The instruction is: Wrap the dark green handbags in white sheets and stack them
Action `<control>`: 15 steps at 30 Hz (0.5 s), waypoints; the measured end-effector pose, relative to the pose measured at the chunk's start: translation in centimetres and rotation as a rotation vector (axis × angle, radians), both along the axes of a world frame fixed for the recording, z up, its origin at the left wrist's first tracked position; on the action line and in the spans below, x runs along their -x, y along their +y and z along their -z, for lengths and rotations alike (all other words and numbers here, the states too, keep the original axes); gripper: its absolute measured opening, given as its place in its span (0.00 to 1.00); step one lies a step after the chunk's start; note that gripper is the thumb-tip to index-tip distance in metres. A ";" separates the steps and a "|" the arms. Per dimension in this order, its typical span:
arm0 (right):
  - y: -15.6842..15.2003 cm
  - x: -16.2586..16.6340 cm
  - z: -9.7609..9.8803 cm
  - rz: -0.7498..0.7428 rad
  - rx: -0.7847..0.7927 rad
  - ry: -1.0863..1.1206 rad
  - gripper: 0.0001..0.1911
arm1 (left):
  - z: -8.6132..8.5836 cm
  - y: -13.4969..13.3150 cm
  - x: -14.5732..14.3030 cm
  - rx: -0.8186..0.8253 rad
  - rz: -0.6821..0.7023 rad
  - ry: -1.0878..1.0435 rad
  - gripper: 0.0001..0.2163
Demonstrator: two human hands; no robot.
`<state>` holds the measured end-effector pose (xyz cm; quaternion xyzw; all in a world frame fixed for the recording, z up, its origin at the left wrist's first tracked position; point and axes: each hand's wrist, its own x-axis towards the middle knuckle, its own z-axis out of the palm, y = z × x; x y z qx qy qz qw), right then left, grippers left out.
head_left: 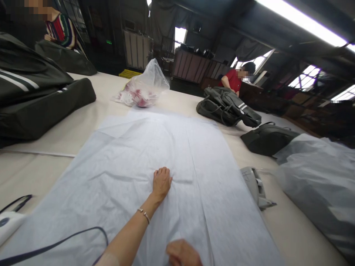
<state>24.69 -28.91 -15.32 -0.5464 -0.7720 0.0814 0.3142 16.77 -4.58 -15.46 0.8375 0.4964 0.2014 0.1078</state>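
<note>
A thin, whitish sheet (177, 147) with creases and a long fold lies spread over the table in front of me. My left hand (162, 181), with a bracelet on its wrist, rests on the middle of it. Its fingers are curled in against the sheet and wrinkles run out from them, so it looks closed on the material. Closer to me, at the bottom edge of the view, my right hand (183, 253) is over the sheet. It is blurred and partly cut off, and what its fingers hold cannot be made out.
Dark bags (41, 88) stand at left; more bags (227, 107) lie at right, near a grey tool (255, 188) and a plastic-covered heap (318, 177). A clear plastic bag (141, 88) sits ahead. A dark strap (69, 236) crosses lower left. Two people are beyond the table.
</note>
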 end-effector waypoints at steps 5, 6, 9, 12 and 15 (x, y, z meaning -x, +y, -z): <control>9.4 -5.7 -2.6 0.409 0.132 0.342 0.10 | 0.6 0.8 0.9 0.006 -0.006 -0.124 0.02; 11.4 -5.9 -3.1 0.456 0.175 0.413 0.12 | 0.9 0.9 1.1 0.010 -0.004 -0.159 0.03; 17.2 -5.0 -3.5 0.522 0.345 0.640 0.23 | 1.3 0.4 2.1 0.007 0.039 -0.250 0.05; 22.1 -3.3 -3.0 0.533 0.462 0.772 0.33 | 0.7 -0.6 2.8 -0.003 0.160 -0.334 0.05; 24.5 -2.3 -2.6 0.566 0.450 0.688 0.26 | -0.8 -0.3 2.8 -0.037 0.140 -0.527 0.04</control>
